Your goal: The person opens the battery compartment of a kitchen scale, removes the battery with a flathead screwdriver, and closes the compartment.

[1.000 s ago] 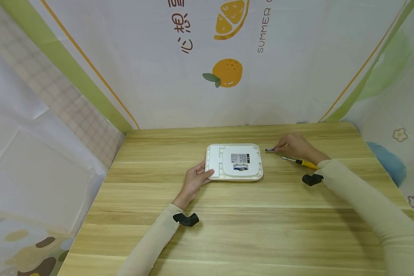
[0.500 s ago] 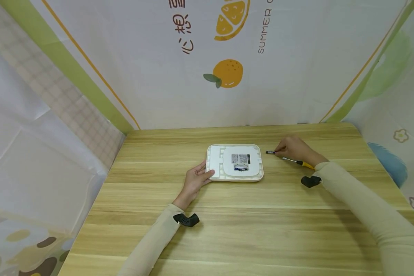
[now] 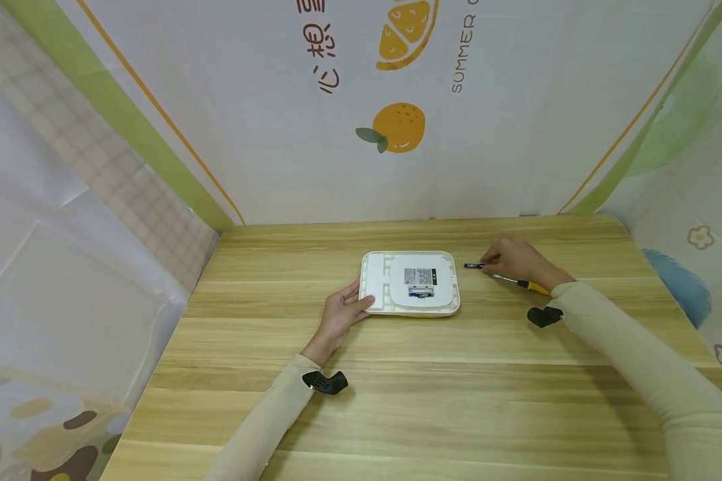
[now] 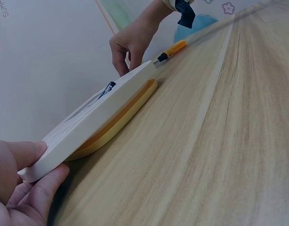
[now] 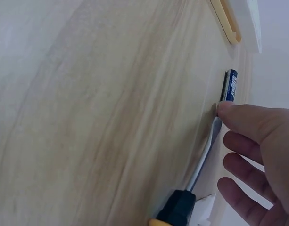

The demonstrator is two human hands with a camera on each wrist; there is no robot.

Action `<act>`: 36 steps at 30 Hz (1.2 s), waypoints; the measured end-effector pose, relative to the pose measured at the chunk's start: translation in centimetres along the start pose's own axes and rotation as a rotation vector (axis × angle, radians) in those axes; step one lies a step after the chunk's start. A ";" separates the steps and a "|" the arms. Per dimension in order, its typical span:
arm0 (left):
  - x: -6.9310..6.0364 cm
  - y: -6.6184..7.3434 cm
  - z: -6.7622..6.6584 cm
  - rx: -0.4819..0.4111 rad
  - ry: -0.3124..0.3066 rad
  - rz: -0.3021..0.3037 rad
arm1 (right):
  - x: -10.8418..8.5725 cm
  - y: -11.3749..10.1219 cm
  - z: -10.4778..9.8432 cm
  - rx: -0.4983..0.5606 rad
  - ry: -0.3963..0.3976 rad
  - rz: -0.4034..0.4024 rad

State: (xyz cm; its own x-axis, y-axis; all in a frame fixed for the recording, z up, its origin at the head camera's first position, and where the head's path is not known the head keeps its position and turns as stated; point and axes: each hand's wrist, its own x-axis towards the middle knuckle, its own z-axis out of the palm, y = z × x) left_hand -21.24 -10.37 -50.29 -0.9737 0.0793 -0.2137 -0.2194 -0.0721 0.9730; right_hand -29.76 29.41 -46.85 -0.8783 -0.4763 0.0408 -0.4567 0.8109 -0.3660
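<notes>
Left hand (image 3: 339, 313) grips white device (image 3: 374, 274); right hand (image 3: 515, 260) pinches battery (image 5: 232, 85) near it. Left wrist view: device's yellow underside (image 4: 126, 114), mostly hidden from head.

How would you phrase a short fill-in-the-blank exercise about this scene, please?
1. The left hand grips a device whose upturned face is mainly ____ in colour.
2. The right hand pinches a small cylindrical ____.
3. In the head view, the screwdriver lies on the ____ side of the device.

Missing words: white; battery; right.
</notes>
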 end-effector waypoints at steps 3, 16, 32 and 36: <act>0.0 0.1 0.0 -0.002 -0.002 0.001 | -0.2 0.0 -0.3 0.019 -0.010 0.024; 0.0 0.0 0.1 -0.006 0.005 -0.001 | -1.2 -3.6 -2.8 -0.105 -0.116 -0.014; 0.0 0.0 0.0 -0.016 0.003 0.001 | -0.4 -10.3 -0.8 -0.013 0.051 -0.246; -0.1 0.0 0.0 -0.019 -0.004 0.009 | -0.2 -11.5 0.2 0.000 0.072 -0.292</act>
State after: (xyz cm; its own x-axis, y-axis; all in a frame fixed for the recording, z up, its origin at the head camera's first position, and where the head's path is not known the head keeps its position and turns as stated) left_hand -21.15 -10.35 -50.25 -0.9752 0.0830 -0.2049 -0.2123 -0.0920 0.9729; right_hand -24.30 20.18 -42.81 -0.7176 -0.6639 0.2105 -0.6915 0.6431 -0.3291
